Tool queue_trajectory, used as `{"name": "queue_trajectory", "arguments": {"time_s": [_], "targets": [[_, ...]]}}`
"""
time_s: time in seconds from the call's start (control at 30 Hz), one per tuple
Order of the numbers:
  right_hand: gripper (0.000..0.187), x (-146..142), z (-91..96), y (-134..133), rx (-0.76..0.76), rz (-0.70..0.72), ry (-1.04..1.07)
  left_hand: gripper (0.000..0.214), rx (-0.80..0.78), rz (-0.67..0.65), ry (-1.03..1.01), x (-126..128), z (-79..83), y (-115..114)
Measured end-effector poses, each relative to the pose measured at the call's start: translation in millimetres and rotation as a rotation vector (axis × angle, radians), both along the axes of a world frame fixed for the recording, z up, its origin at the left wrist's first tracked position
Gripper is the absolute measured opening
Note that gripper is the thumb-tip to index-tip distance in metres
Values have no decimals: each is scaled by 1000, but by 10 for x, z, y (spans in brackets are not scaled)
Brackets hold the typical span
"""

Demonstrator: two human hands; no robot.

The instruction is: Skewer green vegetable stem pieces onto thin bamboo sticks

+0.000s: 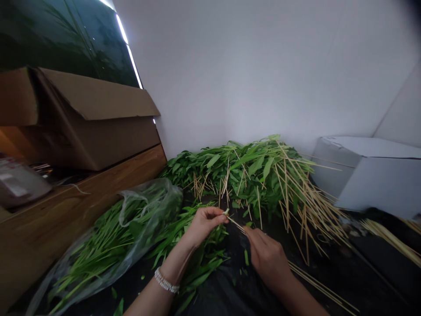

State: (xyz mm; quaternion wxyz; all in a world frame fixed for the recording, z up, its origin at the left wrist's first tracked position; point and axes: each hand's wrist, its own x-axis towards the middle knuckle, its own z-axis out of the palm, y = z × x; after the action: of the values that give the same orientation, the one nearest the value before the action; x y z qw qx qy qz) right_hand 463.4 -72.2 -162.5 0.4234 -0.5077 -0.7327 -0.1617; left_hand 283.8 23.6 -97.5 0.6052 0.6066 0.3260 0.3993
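My left hand (204, 224) is closed in a pinch on a small folded green leaf piece (225, 212) at its fingertips. My right hand (268, 256) is closed around a thin bamboo skewer (237, 224) whose tip meets that leaf piece. A beaded bracelet (166, 281) circles my left wrist. Both hands hover over a dark surface (230, 289) strewn with green leaves. Behind them lies a big pile of leafy greens threaded on skewers (253, 171).
A clear plastic bag of long green stems (125, 224) lies at the left beside a wooden ledge (82, 202) bearing an open cardboard box (95, 118). A white box (371, 173) stands at the right. Loose skewers (391, 237) lie at right. A white wall rises behind.
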Motion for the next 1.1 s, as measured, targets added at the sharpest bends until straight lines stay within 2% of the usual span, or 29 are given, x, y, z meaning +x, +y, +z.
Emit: {"name": "queue_trajectory", "arguments": {"time_s": [0.3, 0.47, 0.67, 0.77, 0.87, 0.97, 1.1], "targets": [[32, -27, 9, -11, -3, -7, 8, 30, -6, -7, 4, 19, -14, -16], [30, -66, 44, -18, 25, -19, -10, 25, 27, -109, 23, 67, -71, -60], [27, -103, 41, 3, 23, 2, 1, 22, 99, -145, 81, 149, -109, -135], [26, -48, 83, 16, 41, -53, -8, 25, 189, -67, 123, 86, -32, -91], [26, 65, 171, 27, 102, -153, 26, 36, 244, 135, 92, -63, 69, 24], [22, 168, 255, 28, 122, -224, 102, 44, 262, 319, 86, -191, 106, 147], [21, 219, 272, 17, 122, -184, 169, 32, 332, 318, 268, -246, 22, 255]]}}
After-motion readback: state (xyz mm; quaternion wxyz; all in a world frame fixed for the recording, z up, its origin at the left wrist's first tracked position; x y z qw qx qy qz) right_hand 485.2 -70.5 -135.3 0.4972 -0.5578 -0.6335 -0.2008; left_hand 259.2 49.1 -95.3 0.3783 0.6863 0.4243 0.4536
